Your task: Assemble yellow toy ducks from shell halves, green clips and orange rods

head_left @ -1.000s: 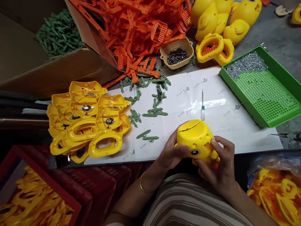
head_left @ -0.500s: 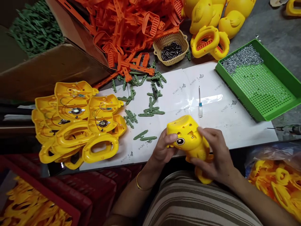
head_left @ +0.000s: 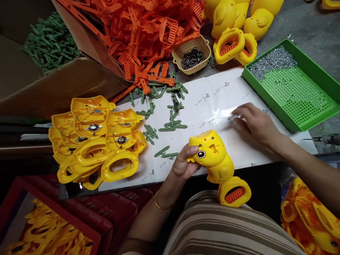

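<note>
A yellow plastic duck-shaped toy (head_left: 215, 156) with a printed eye and an orange-ribbed handle ring is gripped by my left hand (head_left: 187, 161) around its head, thumb beside the eye. A cross-shaped cut-out and small screw holes show on its upper face. Out over the white sheet, my right hand (head_left: 255, 122) is smeared by motion, its fingers pinched around a small screwdriver (head_left: 227, 120) that shows only as a pale blur. Several green plastic strips (head_left: 172, 124) lie on the sheet left of the toy.
Open yellow shells with wires and speakers (head_left: 92, 127) are stacked at left. Behind lie orange parts (head_left: 138, 32), a small basket of dark pins (head_left: 203, 66) and finished-looking yellow toys (head_left: 225, 17). A green tray (head_left: 308, 127) of screws is at right; a box of green strips (head_left: 98, 81) stands far left.
My right hand has left the toy and moved up and right to where the screwdriver lay; the screwdriver no longer rests on the sheet. The toy's handle is now uncovered, still in my left hand.
</note>
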`<state>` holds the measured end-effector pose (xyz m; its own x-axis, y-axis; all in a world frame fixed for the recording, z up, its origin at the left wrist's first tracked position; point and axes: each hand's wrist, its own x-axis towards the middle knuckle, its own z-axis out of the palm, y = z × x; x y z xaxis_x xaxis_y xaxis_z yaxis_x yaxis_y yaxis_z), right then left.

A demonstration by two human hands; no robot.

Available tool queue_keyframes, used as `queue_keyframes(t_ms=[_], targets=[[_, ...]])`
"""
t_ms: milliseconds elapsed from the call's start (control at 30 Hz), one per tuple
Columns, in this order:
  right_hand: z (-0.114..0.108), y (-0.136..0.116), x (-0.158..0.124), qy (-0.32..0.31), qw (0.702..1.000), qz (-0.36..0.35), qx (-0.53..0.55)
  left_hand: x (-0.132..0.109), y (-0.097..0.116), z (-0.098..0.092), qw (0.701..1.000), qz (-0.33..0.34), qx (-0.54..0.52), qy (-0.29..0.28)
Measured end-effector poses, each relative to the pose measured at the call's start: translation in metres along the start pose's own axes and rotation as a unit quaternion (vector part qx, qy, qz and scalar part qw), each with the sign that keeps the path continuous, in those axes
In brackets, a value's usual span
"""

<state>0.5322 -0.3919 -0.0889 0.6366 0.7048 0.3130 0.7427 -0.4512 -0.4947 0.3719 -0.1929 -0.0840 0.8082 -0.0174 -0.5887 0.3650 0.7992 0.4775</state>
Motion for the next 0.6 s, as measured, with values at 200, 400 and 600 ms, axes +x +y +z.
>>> queue_keyframes(t_ms=[200, 400, 600], targets=[[-0.027, -0.067, -0.005, 0.283, 0.834, 0.123, 0.458, 0.004, -0.004, 0.002, 1.000, -0.021, 0.006, -0.005], [-0.023, -0.078, -0.006, 0.221, 0.821, 0.098, 0.518, 0.005, -0.005, 0.008, 0.999, -0.030, 0.009, -0.036], [-0.018, -0.074, -0.010, 0.159, 0.847, 0.079, 0.501, 0.003, -0.005, 0.009, 0.998, -0.026, 0.020, -0.049]])
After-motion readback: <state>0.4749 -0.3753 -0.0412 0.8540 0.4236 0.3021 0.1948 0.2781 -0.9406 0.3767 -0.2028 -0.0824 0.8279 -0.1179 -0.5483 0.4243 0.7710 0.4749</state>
